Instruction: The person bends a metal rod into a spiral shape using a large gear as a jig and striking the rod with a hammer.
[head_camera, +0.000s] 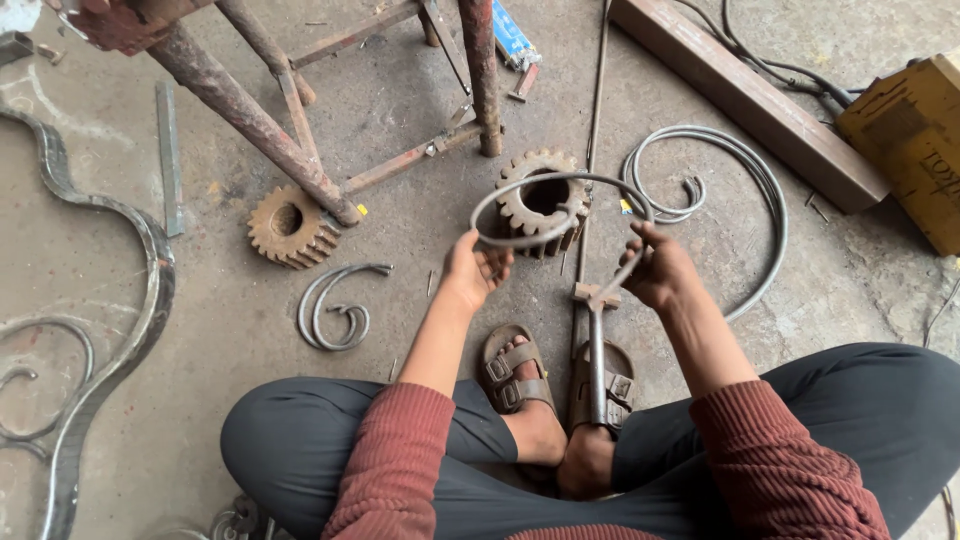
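Note:
I sit on the concrete floor with my sandalled feet together. Both hands hold a curled flat steel strip (560, 182) bent into a loop in front of me. My left hand (472, 268) grips the strip's left end near its inner curl. My right hand (658, 268) holds the right side, where the strip runs down into a metal bending tool (597, 340) that stands between my feet. Right behind the loop, a rusty toothed gear (540, 200) rests on the floor.
A second rusty gear (290, 227) lies by the leg of a rusty metal stand (250, 115). Finished steel scrolls lie at the left (335, 310) and at the right (735, 190). A wavy flat bar (140, 300), a long beam (750, 95) and a yellow box (915, 140) border the area.

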